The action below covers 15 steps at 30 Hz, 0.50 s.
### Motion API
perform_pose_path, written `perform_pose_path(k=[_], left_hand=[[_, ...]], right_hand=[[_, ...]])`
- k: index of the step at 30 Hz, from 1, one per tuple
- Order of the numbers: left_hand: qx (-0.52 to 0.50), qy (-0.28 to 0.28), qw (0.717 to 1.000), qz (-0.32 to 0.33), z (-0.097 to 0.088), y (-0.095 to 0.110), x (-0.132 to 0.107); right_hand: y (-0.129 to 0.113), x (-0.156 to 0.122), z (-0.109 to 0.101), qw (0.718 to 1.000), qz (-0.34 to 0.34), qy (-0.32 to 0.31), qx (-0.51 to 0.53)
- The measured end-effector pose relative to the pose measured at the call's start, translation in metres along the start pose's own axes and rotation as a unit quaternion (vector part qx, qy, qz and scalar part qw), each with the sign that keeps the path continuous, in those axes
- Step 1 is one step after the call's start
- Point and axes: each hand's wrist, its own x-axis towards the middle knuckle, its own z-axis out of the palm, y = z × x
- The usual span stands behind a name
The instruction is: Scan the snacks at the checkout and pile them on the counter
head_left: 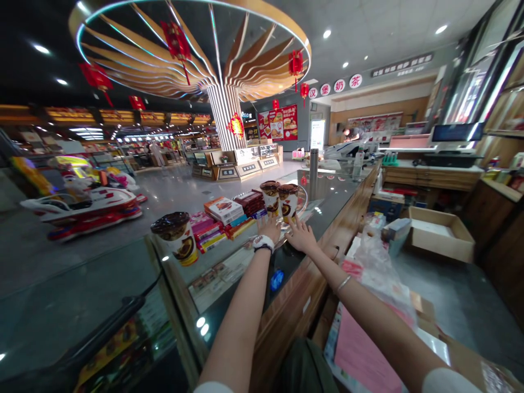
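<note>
Left hand (pixel 268 229) and right hand (pixel 301 236) are flat and open, fingers spread, holding nothing, over the glass counter (pixel 331 191). Two chocolate dessert cups (pixel 271 199) stand just ahead at 12 o'clock, a third cup (pixel 174 238) at 10; none lifted yet.

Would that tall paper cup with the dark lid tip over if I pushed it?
Probably, yes. The tall cream paper cup with a dark domed lid stands narrow, so it could tip. On the shiny glass counter it might slide, too.
</note>
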Motion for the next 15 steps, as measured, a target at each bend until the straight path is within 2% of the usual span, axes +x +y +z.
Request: perform_pose_path(k=[8,11,15], left_hand=[[0.028,0.043,0.998,0.022,-0.011,0.005,-0.025],[0.020,0.048,0.998,0.022,-0.016,0.004,-0.037],[0.016,0.062,0.998,0.024,-0.027,0.000,-0.056]], right_hand=[[-0.002,-0.004,-0.004,1.000,-0.001,0.009,0.006],[-0.001,-0.006,-0.002,0.999,-0.006,0.043,0.003],[-0.002,-0.011,-0.002,0.992,-0.026,0.121,-0.011]])
